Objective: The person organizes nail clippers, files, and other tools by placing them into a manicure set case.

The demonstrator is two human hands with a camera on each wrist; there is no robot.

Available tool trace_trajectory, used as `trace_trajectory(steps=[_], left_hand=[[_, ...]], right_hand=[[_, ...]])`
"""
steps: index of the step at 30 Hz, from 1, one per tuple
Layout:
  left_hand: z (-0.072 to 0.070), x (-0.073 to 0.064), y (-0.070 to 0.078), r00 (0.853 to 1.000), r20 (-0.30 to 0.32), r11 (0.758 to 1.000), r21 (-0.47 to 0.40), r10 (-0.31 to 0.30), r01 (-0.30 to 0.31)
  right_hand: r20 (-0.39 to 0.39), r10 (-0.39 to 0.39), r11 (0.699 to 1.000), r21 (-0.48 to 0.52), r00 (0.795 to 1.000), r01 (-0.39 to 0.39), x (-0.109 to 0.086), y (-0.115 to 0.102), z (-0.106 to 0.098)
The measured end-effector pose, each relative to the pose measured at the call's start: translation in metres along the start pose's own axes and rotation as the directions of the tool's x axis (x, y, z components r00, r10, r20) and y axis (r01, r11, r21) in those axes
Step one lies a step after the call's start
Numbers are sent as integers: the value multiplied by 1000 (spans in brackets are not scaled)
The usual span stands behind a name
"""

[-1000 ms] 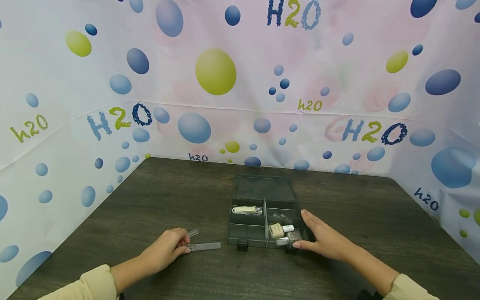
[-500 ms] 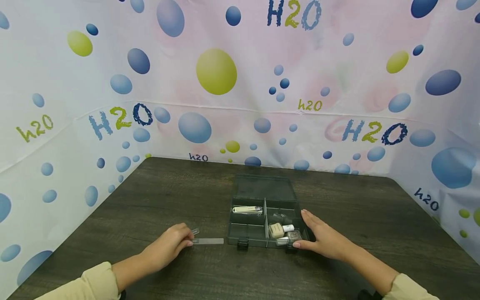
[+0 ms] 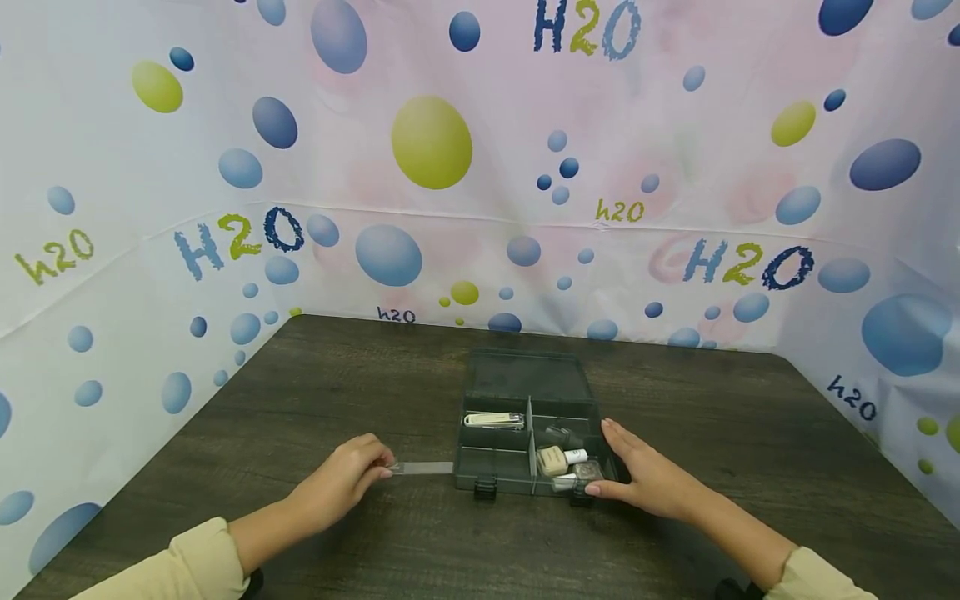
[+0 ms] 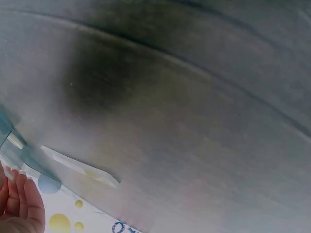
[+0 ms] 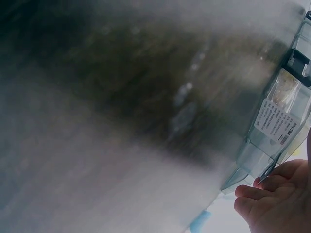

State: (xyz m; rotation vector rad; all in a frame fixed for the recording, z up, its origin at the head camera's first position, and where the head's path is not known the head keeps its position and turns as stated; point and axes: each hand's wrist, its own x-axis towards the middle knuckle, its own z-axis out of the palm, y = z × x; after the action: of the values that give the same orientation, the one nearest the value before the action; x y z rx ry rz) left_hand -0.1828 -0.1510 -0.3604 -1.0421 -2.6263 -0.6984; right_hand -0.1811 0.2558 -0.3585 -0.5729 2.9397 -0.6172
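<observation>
My left hand [image 3: 341,485] pinches a flat frosted strip [image 3: 427,468], shaped like a nail file, whose far end reaches the left wall of a dark see-through compartment box [image 3: 495,479]. In the left wrist view the left fingers [image 4: 33,204] are at the lower left; a pale strip-like piece [image 4: 80,166] lies on the table beside them. The right hand [image 3: 660,479] rests with extended fingers along the box's right side, thumb at the front corner. The box, its lid laid back, holds cream nail clippers [image 3: 493,421] and two nail polish bottles, one cream [image 3: 553,461], one glittery [image 3: 588,472].
Several small clear pieces [image 3: 561,435] lie in the rear right compartment. Black latches [image 3: 485,489] stick out at the box's front. A white label [image 5: 277,122] shows in the right wrist view. Behind the dark wooden table [image 3: 375,358] hangs a printed curtain [image 3: 480,200].
My left hand has moved forward and right, bringing the frosted strip up to the box's left wall. A small clear piece beside it has gone from the head view. The right hand stays put.
</observation>
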Motion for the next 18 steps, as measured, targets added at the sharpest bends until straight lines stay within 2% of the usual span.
trace_trajectory(steps=[4, 13, 18], left_hand=[[-2, 0, 0, 1000, -16, 1000, 7, 1, -1], [-6, 7, 1, 995, -96, 1000, 4, 15, -14], [-3, 15, 7, 995, -97, 1000, -14, 27, -28]], right_hand=[[-3, -1, 1000, 3, 1000, 1, 0, 1, 0], [1, -1, 1000, 3, 1000, 1, 0, 0, 0], [3, -10, 1000, -1, 1000, 10, 0, 0, 0]])
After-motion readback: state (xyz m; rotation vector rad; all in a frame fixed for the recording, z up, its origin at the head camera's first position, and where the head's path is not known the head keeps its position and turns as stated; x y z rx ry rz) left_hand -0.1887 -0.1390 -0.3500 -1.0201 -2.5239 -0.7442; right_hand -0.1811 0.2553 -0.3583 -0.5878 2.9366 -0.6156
